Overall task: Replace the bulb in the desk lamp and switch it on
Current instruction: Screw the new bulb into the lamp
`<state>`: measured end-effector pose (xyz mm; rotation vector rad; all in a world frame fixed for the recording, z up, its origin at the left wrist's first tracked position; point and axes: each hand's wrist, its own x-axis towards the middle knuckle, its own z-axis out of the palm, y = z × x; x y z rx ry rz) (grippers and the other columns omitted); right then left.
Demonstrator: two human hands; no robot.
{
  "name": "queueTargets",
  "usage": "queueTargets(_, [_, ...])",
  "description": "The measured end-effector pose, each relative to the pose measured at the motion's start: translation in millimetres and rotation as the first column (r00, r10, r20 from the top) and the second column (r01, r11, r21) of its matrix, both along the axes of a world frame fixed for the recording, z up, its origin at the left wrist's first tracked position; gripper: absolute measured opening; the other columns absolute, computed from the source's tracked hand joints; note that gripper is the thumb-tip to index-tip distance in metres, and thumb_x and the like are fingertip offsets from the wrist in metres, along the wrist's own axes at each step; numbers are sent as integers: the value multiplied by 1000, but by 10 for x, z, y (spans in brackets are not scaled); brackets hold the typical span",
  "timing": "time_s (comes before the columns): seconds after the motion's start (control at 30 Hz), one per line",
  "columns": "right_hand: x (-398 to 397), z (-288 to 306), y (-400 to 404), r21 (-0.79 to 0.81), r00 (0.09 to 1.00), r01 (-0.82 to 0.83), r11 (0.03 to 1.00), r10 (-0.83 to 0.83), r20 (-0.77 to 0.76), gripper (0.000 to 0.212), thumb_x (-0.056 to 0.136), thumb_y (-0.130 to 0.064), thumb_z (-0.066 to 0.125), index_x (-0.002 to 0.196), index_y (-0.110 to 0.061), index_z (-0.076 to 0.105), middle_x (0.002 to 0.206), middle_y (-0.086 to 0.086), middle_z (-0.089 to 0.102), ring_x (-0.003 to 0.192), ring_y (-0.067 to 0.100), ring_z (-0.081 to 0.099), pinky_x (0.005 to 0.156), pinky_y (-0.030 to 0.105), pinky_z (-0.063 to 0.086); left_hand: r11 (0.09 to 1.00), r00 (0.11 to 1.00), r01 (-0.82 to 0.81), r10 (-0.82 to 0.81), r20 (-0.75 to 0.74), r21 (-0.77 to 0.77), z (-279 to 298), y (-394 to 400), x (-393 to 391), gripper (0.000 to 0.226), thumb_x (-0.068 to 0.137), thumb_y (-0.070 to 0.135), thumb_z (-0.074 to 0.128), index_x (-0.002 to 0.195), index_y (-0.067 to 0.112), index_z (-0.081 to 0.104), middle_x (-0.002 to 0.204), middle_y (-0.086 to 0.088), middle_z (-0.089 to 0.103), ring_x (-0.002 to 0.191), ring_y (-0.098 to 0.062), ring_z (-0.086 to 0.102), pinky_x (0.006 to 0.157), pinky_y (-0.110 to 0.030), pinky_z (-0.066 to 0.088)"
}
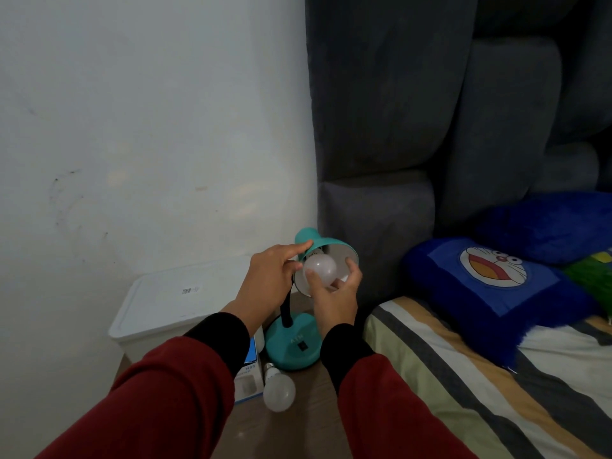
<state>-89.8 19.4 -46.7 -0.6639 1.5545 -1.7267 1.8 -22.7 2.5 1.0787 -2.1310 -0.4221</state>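
While the left hand (268, 279) grips the neck of the teal metal desk lamp shade (323, 245), the right hand (334, 293) closes its fingers around the frosted white round bulb (319, 268) that sits at the mouth of the shade. Lower, the round teal lamp base (293, 346) stands on the brown counter (308, 425), and a second white bulb (278, 390) lies just beside it, near a blue and white carton (246, 379).
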Motion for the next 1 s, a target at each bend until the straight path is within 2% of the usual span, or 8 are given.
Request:
queueTargets(0.17, [13,-3,-4,11,996,53,999,-52,-65,58,82,-46,63,130,-18,43,120,9,59,103,23,64,91,36,54,1000,1000,-2,2,3,-13,4,-4,-4,40,91,3,56,127,22,58,121,-9,65,111,-18,59,89,-8,35])
queueTargets(0.33, [-30,-27,6,-58,993,48,997,-54,-107,61,80,-30,71,133,-23,42,118,6,56,94,18,63,76,22,53,1000,1000,0,0,-9,-14,-16,-11,-7,40,91,2,55,126,22,59,119,-8,65,105,-13,58,81,0,34])
queueTargets(0.47, [-11,-11,-26,-16,997,69,997,-70,-28,55,80,-48,65,121,-16,46,104,9,66,92,25,68,85,38,57,1000,1000,8,-8,-19,-7,-11,-3,-9,40,91,2,56,126,21,59,121,-8,65,110,-16,58,89,-9,36])
queueTargets(0.53, [-16,1,-32,-19,998,54,998,-55,-35,66,79,-45,68,133,-18,41,118,3,58,93,19,64,86,35,55,1000,1000,7,-7,-14,-15,-17,-15,-2,41,90,1,56,126,22,59,120,-8,65,107,-13,58,85,-2,36])
queueTargets(0.63, [-9,-15,-18,-48,998,39,998,-42,-56,69,79,-33,71,137,-27,34,113,2,55,89,17,63,85,34,55,1000,1000,2,-2,-12,-31,-22,-24,-2,41,90,1,56,126,21,59,119,-7,65,101,-6,54,77,9,33])
queueTargets(0.73, [17,-24,-14,-36,998,37,999,-39,-48,47,80,-42,67,116,-24,43,96,5,66,87,22,69,85,38,57,1000,1000,4,-4,-15,-26,-11,-15,-6,41,90,1,56,126,21,59,120,-8,65,107,-14,59,87,-4,35])
queueTargets(0.87, [-2,21,-3,-30,987,82,996,-86,-139,64,79,-39,70,132,-17,41,127,8,47,102,23,59,83,30,53,1000,1000,8,-9,-18,-25,-17,-16,-1,41,91,2,56,126,22,59,120,-8,65,106,-13,59,89,-8,36])
queueTargets(1.0, [-18,-10,3,-80,987,34,996,-46,-157,49,79,-32,71,122,-30,46,118,8,59,98,21,63,79,27,54,1000,1000,0,0,-20,-26,-33,-32,-3,40,91,2,55,126,22,59,120,-7,65,106,-14,59,88,-6,34])
